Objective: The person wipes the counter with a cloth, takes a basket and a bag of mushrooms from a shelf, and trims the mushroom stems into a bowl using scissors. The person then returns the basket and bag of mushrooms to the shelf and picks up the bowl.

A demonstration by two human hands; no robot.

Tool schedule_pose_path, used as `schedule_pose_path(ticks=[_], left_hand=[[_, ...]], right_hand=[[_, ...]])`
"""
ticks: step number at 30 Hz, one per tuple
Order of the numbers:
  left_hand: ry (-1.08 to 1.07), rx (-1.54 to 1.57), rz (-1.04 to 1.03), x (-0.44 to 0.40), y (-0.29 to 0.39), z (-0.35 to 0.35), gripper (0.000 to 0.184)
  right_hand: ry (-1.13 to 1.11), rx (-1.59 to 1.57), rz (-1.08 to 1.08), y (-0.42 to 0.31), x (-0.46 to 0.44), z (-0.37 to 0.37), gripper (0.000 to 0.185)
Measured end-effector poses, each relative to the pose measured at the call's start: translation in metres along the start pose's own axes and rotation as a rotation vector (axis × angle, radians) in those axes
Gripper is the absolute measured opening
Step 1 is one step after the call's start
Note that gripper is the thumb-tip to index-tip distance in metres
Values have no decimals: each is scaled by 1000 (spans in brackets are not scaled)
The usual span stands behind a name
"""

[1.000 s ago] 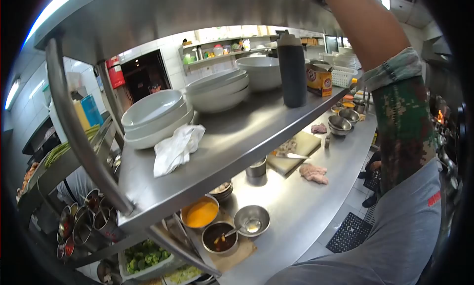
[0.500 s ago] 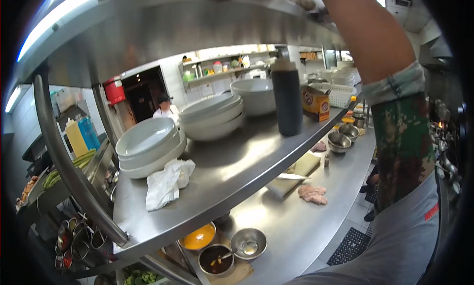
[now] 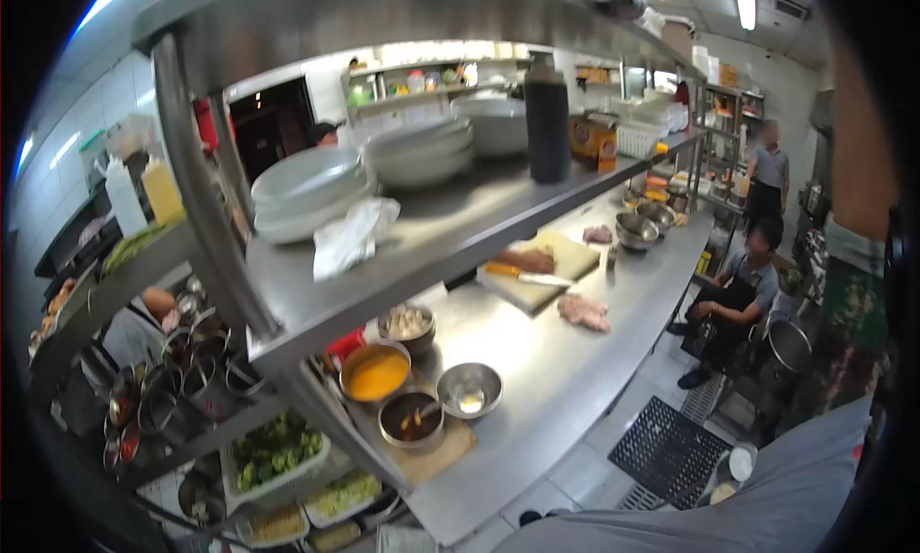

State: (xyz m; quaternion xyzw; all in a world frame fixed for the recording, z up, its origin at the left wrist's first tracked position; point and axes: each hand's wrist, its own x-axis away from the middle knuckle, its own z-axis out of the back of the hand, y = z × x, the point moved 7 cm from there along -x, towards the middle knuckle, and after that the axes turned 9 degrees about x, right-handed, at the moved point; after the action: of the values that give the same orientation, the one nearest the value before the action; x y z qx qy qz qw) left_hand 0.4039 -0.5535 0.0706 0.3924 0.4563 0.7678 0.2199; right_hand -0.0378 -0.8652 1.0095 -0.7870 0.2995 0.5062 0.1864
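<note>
Hands: out of view, so whether the wearer's are wide, narrow or holding something cannot be told; one raised arm with a rolled camouflage sleeve (image 3: 858,294) stands off the counter's aisle edge.
Cutting board (image 3: 567,250): flat on the counter (image 3: 522,457), partly under the shelf's overhang, between its two ends.
Knife (image 3: 541,280): on the board, orange handle toward the shelf, tip by the board's aisle-side edge.
Raw meat (image 3: 583,313): a pale pink piece directly on the counter, between the board and the aisle edge.
Sauces: an orange sauce bowl (image 3: 376,373) and a dark sauce bowl (image 3: 410,420) (the dark one has a spoon in it) near the counter's near end, shelf side.
Steel bowl (image 3: 470,390): just beside them, toward the aisle edge, a little pale stuff inside.
Shelf (image 3: 431,251): a crumpled white cloth (image 3: 355,237) by the near end, stacked white bowls (image 3: 311,194) behind it, a dark squeeze bottle (image 3: 547,131) upright close to the front edge.
Aisle: a seated person (image 3: 743,299) past the counter's edge, and a black mat (image 3: 671,452) on the floor.
</note>
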Motion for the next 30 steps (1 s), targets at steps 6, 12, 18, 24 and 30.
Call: schedule_pose_path(ticks=[6,12,18,24,30], left_hand=[[-33,-44,178,53,-183,32,26],[-70,67,283,99,-297,56,25],[-36,105,247,108,-306,65,24],[20,27,423,134,-245,65,21],[-12,-213,256,121,-231,63,21]], right_hand=[[-238,-15,-95,40,60,135,70],[-395,-21,-225,71,114,257,68],[-461,-82,-359,102,199,323,66],[-434,-175,-418,102,347,300,65],[-362,-120,-362,104,478,243,62]])
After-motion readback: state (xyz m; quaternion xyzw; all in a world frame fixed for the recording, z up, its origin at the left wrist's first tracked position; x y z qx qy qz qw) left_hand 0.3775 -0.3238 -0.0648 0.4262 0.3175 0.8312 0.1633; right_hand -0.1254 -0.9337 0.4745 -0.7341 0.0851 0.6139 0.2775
